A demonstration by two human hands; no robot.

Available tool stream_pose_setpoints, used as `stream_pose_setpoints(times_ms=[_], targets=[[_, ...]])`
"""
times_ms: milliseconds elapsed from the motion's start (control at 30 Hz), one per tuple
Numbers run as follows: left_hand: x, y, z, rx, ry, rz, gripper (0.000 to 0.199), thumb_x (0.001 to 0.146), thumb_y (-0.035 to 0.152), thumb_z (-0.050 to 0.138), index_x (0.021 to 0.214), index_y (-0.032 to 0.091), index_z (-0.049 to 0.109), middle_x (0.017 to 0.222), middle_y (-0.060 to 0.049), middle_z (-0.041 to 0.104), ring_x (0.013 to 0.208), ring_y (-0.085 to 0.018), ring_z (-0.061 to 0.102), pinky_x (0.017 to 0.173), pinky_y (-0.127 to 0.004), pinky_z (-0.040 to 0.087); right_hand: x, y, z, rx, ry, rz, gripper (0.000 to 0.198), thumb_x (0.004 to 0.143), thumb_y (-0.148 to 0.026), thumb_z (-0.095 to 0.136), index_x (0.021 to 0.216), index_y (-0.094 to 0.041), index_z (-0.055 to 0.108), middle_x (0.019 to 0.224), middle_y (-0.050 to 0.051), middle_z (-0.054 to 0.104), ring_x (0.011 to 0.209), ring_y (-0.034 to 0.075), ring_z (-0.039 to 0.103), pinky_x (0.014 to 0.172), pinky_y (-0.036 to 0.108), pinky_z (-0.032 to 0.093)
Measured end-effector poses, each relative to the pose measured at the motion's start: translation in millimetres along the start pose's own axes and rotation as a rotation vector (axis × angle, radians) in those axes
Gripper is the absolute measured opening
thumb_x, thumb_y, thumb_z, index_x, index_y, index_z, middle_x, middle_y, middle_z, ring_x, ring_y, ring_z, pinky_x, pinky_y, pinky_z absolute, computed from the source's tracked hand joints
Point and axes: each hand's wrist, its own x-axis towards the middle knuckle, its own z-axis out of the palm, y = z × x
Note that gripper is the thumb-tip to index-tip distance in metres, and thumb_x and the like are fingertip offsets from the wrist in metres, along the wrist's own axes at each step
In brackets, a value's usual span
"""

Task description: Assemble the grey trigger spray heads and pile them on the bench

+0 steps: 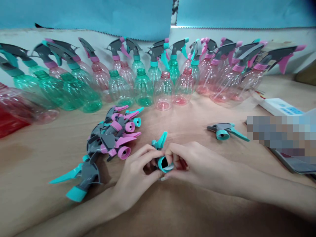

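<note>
Between my hands is a trigger spray head with a teal collar (163, 164) and a teal trigger, its open collar turned towards me. My left hand (138, 168) is wrapped round its grey body from the left. At the collar's mouth, the thumb and fingers of my right hand (184, 159) are pinched together. A thin whitish piece (169, 167) shows at the rim there; its kind and most of it are hidden by my fingers. Left of my hands lies a heap of grey spray heads (108, 138) with pink or teal parts. A larger-looking teal spray head (85, 177) lies nearest me.
Another teal spray head (223, 134) lies to the right. Across the back stand several green bottles (144, 89) and pink bottles (164, 92), many topped with spray heads. A white box (281, 107) and a dark-edged flat object (291, 161), partly blurred out, are at right. Red material (12, 118) sits far left.
</note>
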Motion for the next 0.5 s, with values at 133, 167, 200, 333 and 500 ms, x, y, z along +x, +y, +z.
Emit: stream_pose_setpoints(times_ms=[133, 167, 200, 333, 500], targets=[[1, 1, 0, 0.000, -0.006, 0.005, 0.021, 0.074, 0.008, 0.067, 0.092, 0.017, 0.067, 0.080, 0.000, 0.055, 0.063, -0.009, 0.053, 0.054, -0.018, 0.042, 1, -2, -4, 0.014, -0.007, -0.022, 0.008, 0.075, -0.021, 0.066, 0.075, -0.019, 0.058, 0.060, -0.006, 0.054, 0.050, 0.006, 0.045, 0.046, 0.019, 0.027], [2, 1, 0, 0.003, -0.009, 0.000, 0.021, 0.074, 0.008, 0.068, 0.093, 0.017, 0.067, 0.080, 0.000, 0.055, 0.063, -0.009, 0.053, 0.054, -0.018, 0.043, 1, -2, -6, 0.016, -0.005, -0.034, 0.007, 0.075, -0.020, 0.066, 0.075, -0.019, 0.059, 0.059, -0.006, 0.054, 0.049, 0.006, 0.044, 0.046, 0.019, 0.027], [2, 1, 0, 0.005, -0.013, -0.003, 0.021, 0.074, 0.008, 0.068, 0.093, 0.017, 0.067, 0.080, 0.000, 0.055, 0.063, -0.009, 0.053, 0.054, -0.018, 0.043, 1, -2, -8, 0.019, -0.009, -0.045, 0.005, 0.076, -0.020, 0.065, 0.074, -0.019, 0.060, 0.059, -0.006, 0.055, 0.049, 0.006, 0.044, 0.046, 0.019, 0.028], [1, 1, 0, 0.007, -0.017, -0.001, 0.029, 0.071, 0.006, 0.069, 0.097, 0.019, 0.067, 0.078, 0.001, 0.055, 0.061, -0.008, 0.052, 0.053, -0.018, 0.042, 2, -2, -20, 0.009, -0.090, -0.086, 0.010, 0.079, -0.016, 0.061, 0.069, -0.019, 0.061, 0.067, -0.005, 0.061, 0.057, 0.007, 0.051, 0.053, 0.020, 0.034], [1, 0, -2, -0.014, -0.045, -0.027, 0.031, 0.074, 0.004, 0.063, 0.099, 0.021, 0.067, 0.080, 0.001, 0.056, 0.064, -0.009, 0.053, 0.054, -0.019, 0.042, -5, -7, -30, 0.131, -0.283, -0.108, 0.008, 0.083, -0.025, 0.060, 0.081, -0.021, 0.066, 0.074, -0.005, 0.067, 0.063, 0.008, 0.057, 0.059, 0.019, 0.039]])
